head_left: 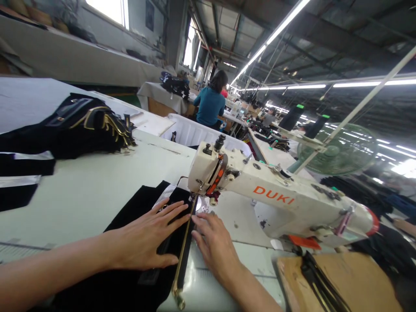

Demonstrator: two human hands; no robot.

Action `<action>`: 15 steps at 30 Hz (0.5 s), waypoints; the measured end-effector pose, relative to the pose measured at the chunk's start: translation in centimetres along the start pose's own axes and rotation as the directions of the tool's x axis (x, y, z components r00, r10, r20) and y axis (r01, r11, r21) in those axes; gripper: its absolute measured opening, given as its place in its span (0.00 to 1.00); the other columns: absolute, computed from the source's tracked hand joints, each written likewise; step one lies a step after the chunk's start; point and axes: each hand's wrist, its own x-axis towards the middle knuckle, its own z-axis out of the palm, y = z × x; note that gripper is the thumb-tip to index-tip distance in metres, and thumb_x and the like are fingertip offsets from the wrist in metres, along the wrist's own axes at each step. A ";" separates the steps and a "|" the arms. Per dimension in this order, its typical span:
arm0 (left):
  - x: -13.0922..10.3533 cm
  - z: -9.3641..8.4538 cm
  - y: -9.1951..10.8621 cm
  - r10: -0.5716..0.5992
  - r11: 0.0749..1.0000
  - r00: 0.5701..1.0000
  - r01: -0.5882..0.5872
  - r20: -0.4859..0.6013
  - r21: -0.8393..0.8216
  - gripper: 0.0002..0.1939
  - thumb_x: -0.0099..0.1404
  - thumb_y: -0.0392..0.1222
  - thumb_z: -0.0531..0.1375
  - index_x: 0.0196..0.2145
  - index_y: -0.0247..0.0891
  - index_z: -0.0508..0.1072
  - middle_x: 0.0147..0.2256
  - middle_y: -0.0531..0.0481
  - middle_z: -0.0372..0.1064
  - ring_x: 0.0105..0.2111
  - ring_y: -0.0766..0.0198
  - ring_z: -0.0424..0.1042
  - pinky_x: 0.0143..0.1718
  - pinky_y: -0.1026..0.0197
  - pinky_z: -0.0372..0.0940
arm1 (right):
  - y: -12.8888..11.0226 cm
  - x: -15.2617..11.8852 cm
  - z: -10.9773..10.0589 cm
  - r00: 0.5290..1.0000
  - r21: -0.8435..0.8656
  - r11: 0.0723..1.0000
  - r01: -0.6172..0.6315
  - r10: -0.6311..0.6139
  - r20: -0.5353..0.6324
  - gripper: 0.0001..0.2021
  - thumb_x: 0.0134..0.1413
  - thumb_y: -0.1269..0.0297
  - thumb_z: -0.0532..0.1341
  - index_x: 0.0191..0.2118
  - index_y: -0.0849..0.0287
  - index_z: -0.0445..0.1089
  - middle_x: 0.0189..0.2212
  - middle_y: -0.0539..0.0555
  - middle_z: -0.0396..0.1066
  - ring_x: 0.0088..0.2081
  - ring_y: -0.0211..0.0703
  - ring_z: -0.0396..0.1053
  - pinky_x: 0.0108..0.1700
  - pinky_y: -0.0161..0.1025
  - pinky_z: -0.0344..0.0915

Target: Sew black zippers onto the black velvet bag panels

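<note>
A black fabric piece (130, 286) lies on the sewing table, with a gold-toothed zipper (184, 255) along its right edge. The zipper runs up under the presser foot of a white sewing machine (240, 182); its lower end shows a gold slider or pull. My left hand (149, 234) rests flat on the fabric, fingers spread and pointing at the needle area. On the other side, my right hand (216, 242) touches the zipper's right edge with slightly bent fingers, thumb apart. A white label (165, 194) shows beyond my left fingers.
Black pieces with gold zippers (94, 121) are piled at the left. A cardboard piece (351, 281) with black zippers (321, 277) on it lies at lower right. A white bin (188, 128) stands behind the machine. A person in a teal top (209, 106) sits farther back.
</note>
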 end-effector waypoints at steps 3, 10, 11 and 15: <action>0.0 0.1 -0.2 -0.006 1.000 1.000 0.006 0.022 0.002 0.49 0.63 0.58 0.66 0.73 0.44 0.50 0.71 0.39 0.48 0.70 0.42 0.50 0.70 0.37 0.46 | 2.0 1.4 1.4 0.996 -0.090 0.993 0.078 -0.074 0.048 0.21 0.62 0.74 0.61 0.61 0.59 0.68 0.56 0.60 0.72 0.56 0.54 0.70 0.59 0.54 0.70; 0.5 -0.6 -0.2 0.001 0.999 1.000 -0.002 0.019 0.040 0.49 0.64 0.60 0.66 0.73 0.42 0.50 0.71 0.38 0.48 0.70 0.40 0.51 0.68 0.36 0.53 | 2.8 1.2 3.1 0.997 -0.144 0.987 0.067 -0.070 -0.017 0.20 0.67 0.73 0.55 0.62 0.60 0.67 0.58 0.59 0.72 0.59 0.53 0.71 0.63 0.58 0.67; 0.5 -0.7 -0.2 -0.002 0.999 1.000 0.001 0.022 0.048 0.49 0.64 0.60 0.65 0.73 0.42 0.50 0.71 0.38 0.47 0.70 0.39 0.50 0.68 0.36 0.54 | 2.8 1.1 3.2 0.998 -0.145 0.988 0.058 -0.061 -0.017 0.20 0.67 0.72 0.55 0.62 0.59 0.67 0.59 0.58 0.72 0.59 0.53 0.70 0.63 0.58 0.67; 0.5 -0.8 -0.2 -0.019 0.999 1.000 0.019 -0.004 0.036 0.50 0.63 0.60 0.67 0.74 0.44 0.49 0.71 0.38 0.47 0.69 0.38 0.51 0.67 0.36 0.56 | 3.0 1.1 3.4 0.999 -0.149 0.988 0.041 -0.045 -0.025 0.20 0.69 0.70 0.54 0.63 0.56 0.67 0.60 0.57 0.71 0.60 0.52 0.69 0.64 0.57 0.66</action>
